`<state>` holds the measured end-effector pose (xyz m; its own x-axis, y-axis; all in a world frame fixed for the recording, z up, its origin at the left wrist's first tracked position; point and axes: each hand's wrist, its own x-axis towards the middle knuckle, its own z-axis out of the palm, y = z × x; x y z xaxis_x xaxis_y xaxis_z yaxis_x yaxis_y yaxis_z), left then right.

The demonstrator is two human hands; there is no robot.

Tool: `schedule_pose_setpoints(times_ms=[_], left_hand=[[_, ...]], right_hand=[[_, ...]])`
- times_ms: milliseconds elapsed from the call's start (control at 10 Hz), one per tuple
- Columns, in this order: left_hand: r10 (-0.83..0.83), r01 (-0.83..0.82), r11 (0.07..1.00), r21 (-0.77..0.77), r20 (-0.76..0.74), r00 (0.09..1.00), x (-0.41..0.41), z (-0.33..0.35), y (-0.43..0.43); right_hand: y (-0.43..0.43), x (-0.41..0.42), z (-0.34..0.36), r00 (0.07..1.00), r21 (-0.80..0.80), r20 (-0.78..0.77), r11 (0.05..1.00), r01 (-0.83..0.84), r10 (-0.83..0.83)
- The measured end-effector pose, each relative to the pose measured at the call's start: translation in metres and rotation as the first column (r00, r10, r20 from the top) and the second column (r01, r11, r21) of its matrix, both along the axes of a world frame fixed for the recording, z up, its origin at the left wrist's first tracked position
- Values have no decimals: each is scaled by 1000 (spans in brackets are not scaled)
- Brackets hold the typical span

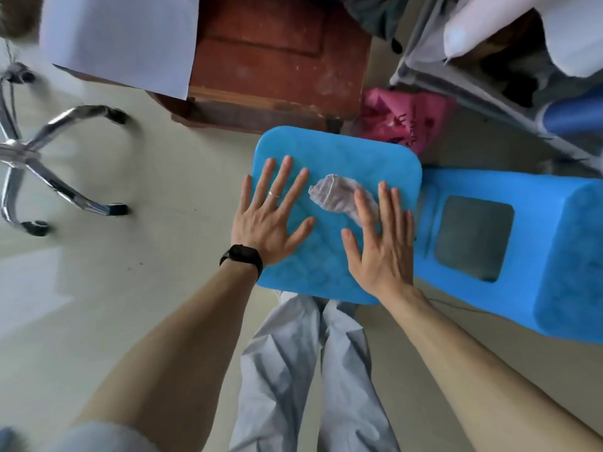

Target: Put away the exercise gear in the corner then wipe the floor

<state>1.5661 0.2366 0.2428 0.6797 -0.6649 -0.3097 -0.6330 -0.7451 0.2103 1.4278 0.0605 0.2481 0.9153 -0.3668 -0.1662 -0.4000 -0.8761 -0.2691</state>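
A blue stool seat point(329, 272) stands in front of me, seen from above. A crumpled pale cloth point(336, 194) lies on it. My left hand point(270, 213) rests flat on the seat's left half, fingers spread, holding nothing. My right hand point(380, 236) lies flat on the right half, its fingertips touching or overlapping the cloth's right end. A second blue plastic stool point(554, 256) lies on its side to the right, its square opening facing up.
A brown wooden cabinet point(277, 60) stands behind the stool with white paper point(120, 40) hanging over it. A pink plastic bag point(404, 122) sits between cabinet and a grey shelf unit point(489, 89). A chrome office-chair base point(42, 151) is at left on the pale floor point(146, 239).
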Motion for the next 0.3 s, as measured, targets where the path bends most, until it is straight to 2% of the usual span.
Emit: schedule_pose_setpoints(times_ms=[100,200,300], left_hand=[[7,-7,1000,4,7,1000,3,-4,0],[13,-13,1000,-7,12,1000,3,-1,0],[7,-7,1000,-8,18,1000,4,-1,-2]], right_hand=[[0,0,-5,1000,-86,9,996,22,-21],[3,5,1,1000,-41,-18,999,-10,9],[-16,20,25,1000,128,-19,992,-12,14]])
